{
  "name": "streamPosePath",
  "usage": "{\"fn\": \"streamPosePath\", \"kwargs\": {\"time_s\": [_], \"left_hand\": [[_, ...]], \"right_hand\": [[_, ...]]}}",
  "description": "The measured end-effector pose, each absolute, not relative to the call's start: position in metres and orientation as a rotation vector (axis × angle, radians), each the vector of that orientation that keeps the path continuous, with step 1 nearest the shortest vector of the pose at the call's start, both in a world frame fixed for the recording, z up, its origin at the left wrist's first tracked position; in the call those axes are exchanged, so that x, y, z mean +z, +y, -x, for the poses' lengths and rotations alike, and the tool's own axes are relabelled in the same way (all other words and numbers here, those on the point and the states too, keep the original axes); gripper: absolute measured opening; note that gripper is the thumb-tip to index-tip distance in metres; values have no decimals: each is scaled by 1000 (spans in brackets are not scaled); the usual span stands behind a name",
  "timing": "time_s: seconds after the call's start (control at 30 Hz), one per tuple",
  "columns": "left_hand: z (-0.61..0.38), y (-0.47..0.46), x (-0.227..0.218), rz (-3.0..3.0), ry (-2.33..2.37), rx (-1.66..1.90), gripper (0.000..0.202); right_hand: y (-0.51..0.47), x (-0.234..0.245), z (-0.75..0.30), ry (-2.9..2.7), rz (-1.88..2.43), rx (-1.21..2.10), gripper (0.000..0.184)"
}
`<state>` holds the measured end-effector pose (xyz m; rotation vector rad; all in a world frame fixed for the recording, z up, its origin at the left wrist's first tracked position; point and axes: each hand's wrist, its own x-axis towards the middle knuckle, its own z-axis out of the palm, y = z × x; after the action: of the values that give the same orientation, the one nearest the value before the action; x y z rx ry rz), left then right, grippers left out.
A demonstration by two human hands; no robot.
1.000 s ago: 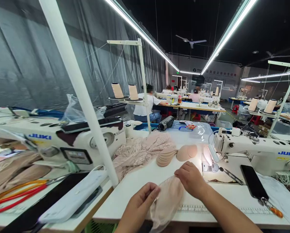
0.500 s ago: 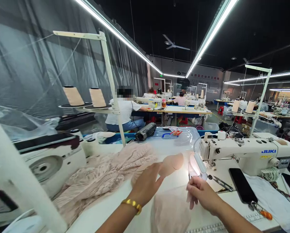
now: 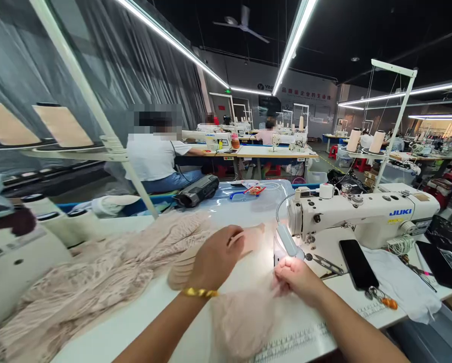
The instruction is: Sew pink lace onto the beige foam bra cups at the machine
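Note:
My left hand [image 3: 214, 257], with a gold bracelet at the wrist, reaches over a row of beige foam pads [image 3: 184, 267] and its fingers curl onto the top pad. My right hand [image 3: 296, 277] is closed, pinching the edge of a sheer pink fabric piece [image 3: 241, 317] that lies on the white table [image 3: 301, 333] in front of me. Just beyond my right hand stands a white JUKI sewing machine [image 3: 362, 217] with its lamp lit.
A heap of pink lace fabric [image 3: 97, 282] covers the table's left side. A black phone [image 3: 358, 262], scissors [image 3: 324, 262] and white cloth [image 3: 403, 282] lie by the machine. Thread cones [image 3: 61, 126] stand on a rack at left. Other people sit sewing at tables behind.
My left hand has moved forward from above the table onto the foam pads. My right hand has stayed pinched on the sheer piece. The view has swung to the left.

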<state>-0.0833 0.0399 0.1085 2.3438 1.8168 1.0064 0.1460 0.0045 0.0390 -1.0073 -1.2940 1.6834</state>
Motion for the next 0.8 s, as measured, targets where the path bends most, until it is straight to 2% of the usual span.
{"fn": "streamPosePath", "kwargs": {"time_s": [0.2,0.3,0.37,0.53,0.6,0.67,0.73,0.8], "left_hand": [[89,-56,83,-1507,1544,1099,51],[75,-83,68,-1409,1569,1145,50],[66,-91,60,-1412,1598,1160,45],[61,-94,46,-1702,1721,1042,38],[65,-97,49,-1952,1751,930,28],[67,-104,60,-2170,1700,895,19],[66,-109,77,-2306,1572,934,55],[63,-107,95,-2428,1299,748,90]], "right_hand": [[-2,41,-150,-1280,985,1683,59],[-12,45,-156,-1286,952,1673,73],[-20,46,-159,-1305,940,1642,73],[-45,51,-160,-1457,1020,1394,45],[-57,55,-159,-1576,1073,1255,29],[-70,58,-160,-1761,1081,1095,22],[-79,56,-161,-1983,1040,887,23],[-82,45,-162,-2149,909,780,22]]}}
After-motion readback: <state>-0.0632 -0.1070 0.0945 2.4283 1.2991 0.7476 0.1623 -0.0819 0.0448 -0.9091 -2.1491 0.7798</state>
